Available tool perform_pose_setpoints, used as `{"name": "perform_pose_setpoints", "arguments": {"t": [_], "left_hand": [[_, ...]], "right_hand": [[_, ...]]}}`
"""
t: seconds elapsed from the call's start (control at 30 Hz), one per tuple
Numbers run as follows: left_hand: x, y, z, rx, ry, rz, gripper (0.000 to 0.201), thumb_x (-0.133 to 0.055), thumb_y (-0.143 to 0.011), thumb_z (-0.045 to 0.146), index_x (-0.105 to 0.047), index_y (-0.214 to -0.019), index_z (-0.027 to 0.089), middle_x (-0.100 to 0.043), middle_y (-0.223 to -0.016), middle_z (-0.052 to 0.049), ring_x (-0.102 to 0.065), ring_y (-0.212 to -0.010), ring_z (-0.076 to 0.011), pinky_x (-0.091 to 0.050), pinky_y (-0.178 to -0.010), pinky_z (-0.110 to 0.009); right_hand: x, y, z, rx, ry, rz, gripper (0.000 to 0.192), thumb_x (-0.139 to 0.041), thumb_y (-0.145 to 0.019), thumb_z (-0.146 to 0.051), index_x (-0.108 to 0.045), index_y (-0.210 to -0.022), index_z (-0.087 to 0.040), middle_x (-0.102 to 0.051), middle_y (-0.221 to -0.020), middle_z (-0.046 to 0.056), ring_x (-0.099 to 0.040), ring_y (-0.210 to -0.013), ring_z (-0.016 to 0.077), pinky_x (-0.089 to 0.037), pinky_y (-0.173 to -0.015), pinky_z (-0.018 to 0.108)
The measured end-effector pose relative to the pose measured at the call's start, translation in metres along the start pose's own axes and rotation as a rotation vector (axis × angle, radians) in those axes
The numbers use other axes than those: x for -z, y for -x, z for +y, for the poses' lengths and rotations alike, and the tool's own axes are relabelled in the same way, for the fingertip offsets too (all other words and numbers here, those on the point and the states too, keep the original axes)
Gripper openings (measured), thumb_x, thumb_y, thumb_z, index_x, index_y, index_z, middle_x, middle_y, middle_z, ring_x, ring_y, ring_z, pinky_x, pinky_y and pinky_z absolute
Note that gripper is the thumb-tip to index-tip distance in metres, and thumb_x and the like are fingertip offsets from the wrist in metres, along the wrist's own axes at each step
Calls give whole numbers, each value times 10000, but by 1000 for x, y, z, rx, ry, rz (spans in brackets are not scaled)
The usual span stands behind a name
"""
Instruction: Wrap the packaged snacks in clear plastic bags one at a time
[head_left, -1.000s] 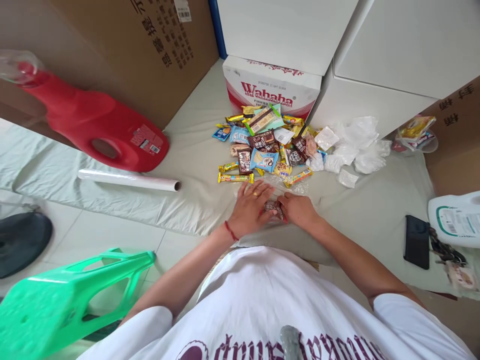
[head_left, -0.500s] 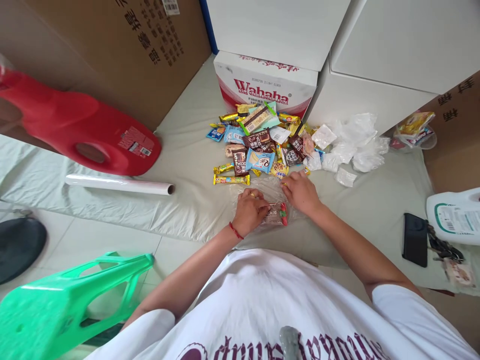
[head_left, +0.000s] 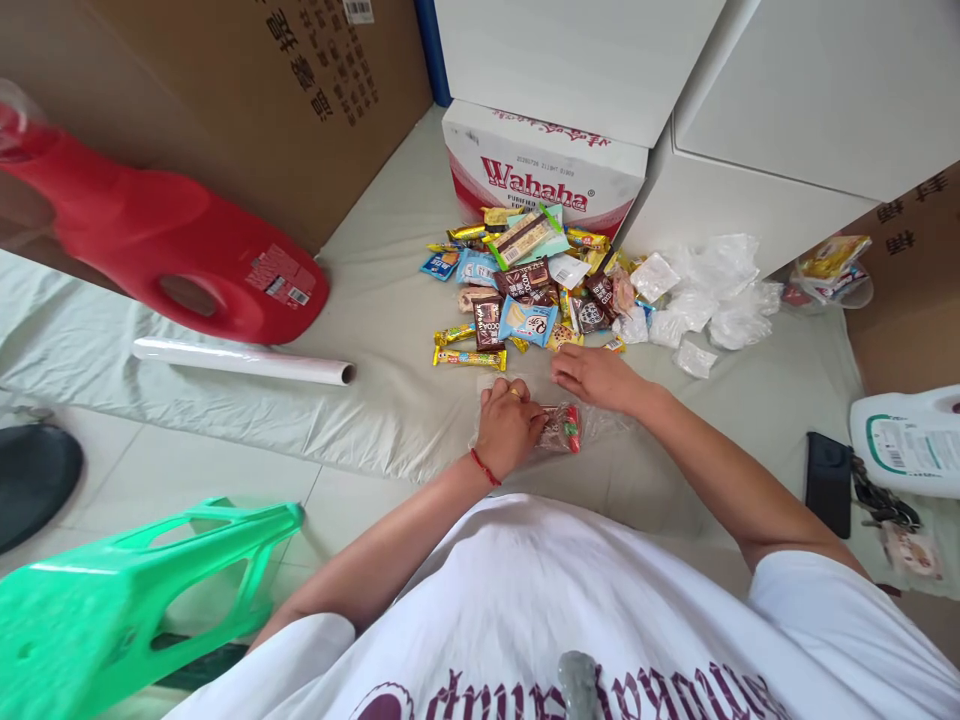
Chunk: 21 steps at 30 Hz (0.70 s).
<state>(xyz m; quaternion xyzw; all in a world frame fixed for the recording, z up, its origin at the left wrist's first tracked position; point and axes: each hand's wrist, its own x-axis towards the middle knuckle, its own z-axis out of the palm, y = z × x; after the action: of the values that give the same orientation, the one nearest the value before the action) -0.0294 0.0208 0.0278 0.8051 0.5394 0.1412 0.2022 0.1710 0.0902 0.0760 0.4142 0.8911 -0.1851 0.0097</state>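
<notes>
On the cloth-covered surface in front of me lies a small brown snack packet with a red and green end, in clear plastic film. My left hand, with a red cord at the wrist, presses fingers and thumb on the packet's left end and the film there. Just beyond the packet, my right hand has its fingers bent together at the film's far edge; how much film they pinch is hard to see. A pile of wrapped snacks sits right behind both hands.
A Wahaha carton stands behind the pile, with clear film-wrapped bundles to its right. At left are a film roll, a red jug and a green stool. A phone and white bottle lie right.
My right hand has shifted a little left over the film, nearer my left hand. The left hand stays on the packet. The whole view has shifted slightly.
</notes>
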Motion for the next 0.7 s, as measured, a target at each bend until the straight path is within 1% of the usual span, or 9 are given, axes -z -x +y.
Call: {"name": "perform_pose_setpoints", "arguments": {"t": [0.07, 0.13, 0.23, 0.33, 0.4, 0.43, 0.53, 0.67, 0.7], "left_hand": [[-2, 4, 1, 0, -33, 46, 191, -660, -911, 333, -783, -810, 229, -624, -954, -123, -478, -1008, -326, -371, -808, -478], [-4, 8, 3, 9, -58, 85, 218, -665, -914, 361, -760, -777, 221, -624, -956, -128, -475, -1024, -332, -372, -818, -490], [-5, 12, 3, 45, -83, 105, 257, -665, -918, 379, -724, -730, 212, -615, -936, -134, -477, -1018, -333, -377, -823, -500], [-8, 14, -2, 95, -53, 126, 299, -707, -888, 460, -709, -730, 206, -606, -938, -134, -484, -1016, -335, -388, -848, -509], [-11, 15, -10, 126, 23, 165, 299, -754, -843, 502, -722, -806, 207, -608, -1002, -129, -484, -1068, -348, -397, -896, -520], [-12, 16, -15, 134, 75, 191, 303, -784, -813, 500, -726, -878, 209, -605, -1059, -125, -479, -1114, -357, -399, -932, -528], [-15, 18, -34, 122, 265, 278, 491, -856, -719, 443, -655, -1100, 206, -544, -1239, -119, -457, -1246, -361, -406, -1045, -537], [-10, 17, -56, 78, 467, 380, 522, -807, -742, 400, -542, -1146, 202, -484, -1264, -111, -486, -1263, -323, -438, -1089, -503], [-8, 15, -60, 80, 499, 395, 580, -809, -734, 402, -522, -1199, 208, -470, -1295, -117, -481, -1281, -326, -453, -1079, -495]], "right_hand": [[-1, 19, -11, 38, 5, -34, 286, -421, -1073, -328, -657, -1017, -177, -637, -999, 83, -546, -813, 186, -329, -685, 285], [-10, 36, -20, 101, 2, -43, 304, -401, -1081, -325, -655, -992, -185, -644, -956, 74, -550, -799, 184, -339, -681, 288], [-33, 55, -29, 214, -44, -46, 319, -382, -1086, -317, -657, -975, -198, -656, -952, 64, -568, -839, 187, -385, -715, 293], [-55, 62, -32, 282, -120, -70, 281, -410, -1069, -261, -659, -949, -212, -657, -968, 54, -584, -902, 185, -429, -785, 297], [-65, 63, -32, 278, -149, -78, 243, -446, -1045, -214, -660, -932, -214, -654, -967, 49, -583, -898, 182, -439, -796, 298], [-68, 62, -33, 272, -157, -78, 224, -462, -1030, -189, -662, -931, -213, -654, -967, 49, -581, -888, 181, -439, -787, 297], [-70, 57, -34, 265, -174, -64, 194, -495, -995, -133, -663, -932, -206, -656, -969, 55, -579, -879, 183, -433, -760, 292], [-66, 53, -37, 238, -224, -83, 168, -512, -951, -85, -621, -897, -200, -650, -947, 51, -567, -853, 177, -422, -745, 277], [-65, 53, -37, 223, -249, -90, 165, -511, -939, -72, -604, -896, -201, -649, -945, 46, -564, -849, 174, -419, -744, 271]]}}
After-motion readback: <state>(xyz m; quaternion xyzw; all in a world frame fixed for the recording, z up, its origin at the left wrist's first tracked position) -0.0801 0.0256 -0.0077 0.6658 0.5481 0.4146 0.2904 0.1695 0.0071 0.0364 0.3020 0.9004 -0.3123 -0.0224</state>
